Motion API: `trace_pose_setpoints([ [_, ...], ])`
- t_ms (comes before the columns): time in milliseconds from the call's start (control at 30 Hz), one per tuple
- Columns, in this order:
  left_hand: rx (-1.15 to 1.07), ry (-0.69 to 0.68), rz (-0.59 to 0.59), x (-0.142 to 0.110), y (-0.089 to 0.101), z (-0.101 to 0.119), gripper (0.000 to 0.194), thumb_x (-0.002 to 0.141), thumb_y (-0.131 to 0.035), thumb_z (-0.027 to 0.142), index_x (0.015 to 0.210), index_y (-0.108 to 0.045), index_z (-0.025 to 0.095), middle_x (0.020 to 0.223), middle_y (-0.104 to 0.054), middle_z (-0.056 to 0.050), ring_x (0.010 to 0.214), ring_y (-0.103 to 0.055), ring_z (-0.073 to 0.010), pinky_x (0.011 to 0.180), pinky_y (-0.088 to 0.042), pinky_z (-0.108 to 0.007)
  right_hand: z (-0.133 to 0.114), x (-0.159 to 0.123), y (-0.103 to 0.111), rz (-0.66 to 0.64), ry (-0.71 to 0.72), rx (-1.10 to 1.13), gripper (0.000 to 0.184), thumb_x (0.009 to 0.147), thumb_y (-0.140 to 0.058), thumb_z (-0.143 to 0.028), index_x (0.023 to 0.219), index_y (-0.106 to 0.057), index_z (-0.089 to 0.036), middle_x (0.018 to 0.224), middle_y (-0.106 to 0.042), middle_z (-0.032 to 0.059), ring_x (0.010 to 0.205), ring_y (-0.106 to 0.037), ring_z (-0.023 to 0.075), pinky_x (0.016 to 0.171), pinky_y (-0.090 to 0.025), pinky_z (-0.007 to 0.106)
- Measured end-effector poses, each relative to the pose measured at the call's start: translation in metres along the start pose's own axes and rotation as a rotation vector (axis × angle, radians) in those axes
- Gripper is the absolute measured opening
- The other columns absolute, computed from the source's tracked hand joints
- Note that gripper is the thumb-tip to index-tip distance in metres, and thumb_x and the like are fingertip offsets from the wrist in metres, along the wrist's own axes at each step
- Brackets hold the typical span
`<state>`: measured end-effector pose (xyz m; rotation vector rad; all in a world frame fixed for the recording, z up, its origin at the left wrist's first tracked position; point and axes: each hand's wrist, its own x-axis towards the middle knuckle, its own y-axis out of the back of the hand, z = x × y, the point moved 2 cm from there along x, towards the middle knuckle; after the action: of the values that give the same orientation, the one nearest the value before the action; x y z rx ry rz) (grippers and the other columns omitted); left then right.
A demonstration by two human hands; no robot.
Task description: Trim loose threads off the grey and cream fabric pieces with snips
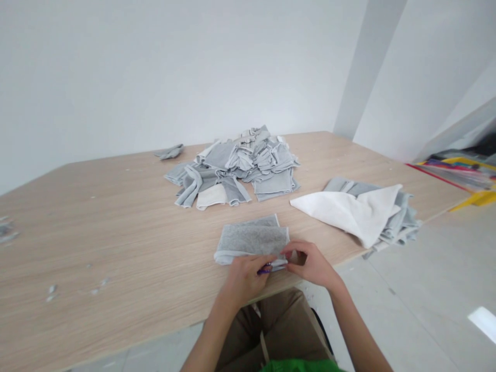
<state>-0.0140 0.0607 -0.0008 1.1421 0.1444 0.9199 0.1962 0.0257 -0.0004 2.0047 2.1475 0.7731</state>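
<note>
A folded grey cloth [251, 238] with a pale hem lies near the front edge of the table. My left hand [248, 274] rests at its lower edge, fingers closed around a small purple tool [265, 269]; the rest of the tool is hidden in the grip, so I cannot make out its kind. At the cloth's lower right corner, my right hand [310, 262] pinches the hem between thumb and fingertips. The two hands are close together, with the fingertips nearly meeting over the hem.
Behind the cloth spreads a heap of grey and white cloths [240, 163]. Another pile, topped by a white cloth [351, 209], hangs slightly over the table's [127, 227] right edge. One grey piece [170, 152] lies apart at the back. Lint bits [52, 292] dot the left side.
</note>
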Motion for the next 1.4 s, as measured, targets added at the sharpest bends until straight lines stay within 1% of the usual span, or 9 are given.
trace_pose_setpoints([
  [200, -0.024, -0.031, 0.106, -0.004, -0.001, -0.001, 0.033, 0.087, -0.056, 0.012, 0.109, -0.077, 0.025, 0.09, -0.08, -0.004, 0.073, -0.073, -0.0172, 0.07, -0.056, -0.027, -0.007, -0.001, -0.003, -0.039, 0.094, 0.033, 0.024, 0.074, -0.082, -0.025, 0.098, -0.08, -0.022, 0.101, -0.069, 0.0061, 0.094, -0.066, 0.0212, 0.084, -0.052, 0.033],
  [333, -0.022, -0.048, 0.149, -0.006, -0.002, -0.003, 0.03, 0.087, -0.055, 0.013, 0.105, -0.077, 0.024, 0.085, -0.08, -0.005, 0.071, -0.073, -0.0179, 0.069, -0.055, -0.028, -0.005, -0.002, -0.004, 0.0, 0.111, 0.032, 0.013, 0.083, -0.074, -0.025, 0.093, -0.081, -0.023, 0.096, -0.066, 0.006, 0.089, -0.064, 0.0194, 0.075, -0.052, 0.03],
  [433, -0.019, -0.041, 0.154, -0.006, -0.003, -0.002, 0.028, 0.086, -0.055, 0.014, 0.101, -0.077, 0.023, 0.083, -0.08, -0.005, 0.07, -0.073, -0.0182, 0.07, -0.056, -0.028, -0.002, -0.004, -0.007, 0.044, 0.128, 0.034, 0.016, 0.087, -0.066, -0.02, 0.091, -0.081, -0.024, 0.094, -0.066, 0.0062, 0.086, -0.064, 0.0186, 0.071, -0.052, 0.029],
  [633, -0.034, 0.001, 0.109, -0.005, 0.0, 0.005, 0.026, 0.081, -0.059, 0.013, 0.098, -0.075, 0.024, 0.081, -0.079, -0.003, 0.071, -0.073, -0.0187, 0.069, -0.055, -0.027, -0.004, -0.006, -0.007, 0.104, 0.162, 0.116, 0.015, 0.086, -0.065, -0.021, 0.092, -0.08, -0.023, 0.095, -0.071, 0.007, 0.088, -0.068, 0.0199, 0.079, -0.054, 0.033],
  [833, -0.119, 0.008, -0.003, -0.004, 0.008, 0.015, 0.051, 0.075, -0.065, 0.013, 0.125, -0.067, 0.025, 0.082, -0.078, -0.001, 0.069, -0.072, -0.0197, 0.069, -0.055, -0.029, -0.009, -0.006, -0.002, 0.123, 0.148, 0.178, 0.017, 0.085, -0.064, -0.02, 0.09, -0.08, -0.023, 0.094, -0.076, 0.0066, 0.085, -0.071, 0.0197, 0.081, -0.055, 0.033],
  [967, -0.207, 0.012, -0.034, -0.001, 0.004, 0.015, 0.047, 0.078, -0.066, 0.012, 0.122, -0.07, 0.027, 0.092, -0.08, 0.0, 0.076, -0.074, -0.0185, 0.075, -0.056, -0.028, -0.007, -0.007, -0.002, 0.106, 0.154, 0.182, 0.021, 0.084, -0.061, -0.016, 0.09, -0.08, -0.022, 0.092, -0.077, 0.0059, 0.083, -0.071, 0.0188, 0.077, -0.055, 0.031],
  [1133, -0.251, 0.048, 0.022, 0.002, -0.001, 0.013, 0.034, 0.081, -0.064, 0.009, 0.108, -0.077, 0.026, 0.093, -0.081, 0.0, 0.078, -0.075, -0.0174, 0.075, -0.056, -0.026, -0.007, -0.007, -0.001, 0.067, 0.145, 0.185, 0.021, 0.083, -0.062, -0.014, 0.091, -0.08, -0.022, 0.09, -0.076, 0.0056, 0.081, -0.071, 0.0182, 0.075, -0.055, 0.03],
  [1300, -0.252, 0.078, 0.12, 0.001, 0.001, 0.014, 0.034, 0.078, -0.065, 0.007, 0.103, -0.079, 0.024, 0.086, -0.081, 0.0, 0.073, -0.074, -0.0174, 0.074, -0.056, -0.027, -0.011, -0.007, 0.002, -0.032, 0.149, 0.198, 0.015, 0.084, -0.072, -0.025, 0.097, -0.079, -0.021, 0.097, -0.076, 0.0073, 0.09, -0.071, 0.0209, 0.083, -0.056, 0.034],
  [1400, -0.257, 0.083, 0.171, 0.0, 0.002, 0.015, 0.029, 0.079, -0.065, 0.009, 0.1, -0.08, 0.023, 0.084, -0.081, -0.001, 0.073, -0.073, -0.0171, 0.073, -0.056, -0.026, -0.009, -0.007, 0.0, -0.001, 0.132, 0.198, 0.015, 0.082, -0.077, -0.031, 0.093, -0.079, -0.021, 0.094, -0.076, 0.0073, 0.086, -0.071, 0.0205, 0.08, -0.056, 0.033],
])
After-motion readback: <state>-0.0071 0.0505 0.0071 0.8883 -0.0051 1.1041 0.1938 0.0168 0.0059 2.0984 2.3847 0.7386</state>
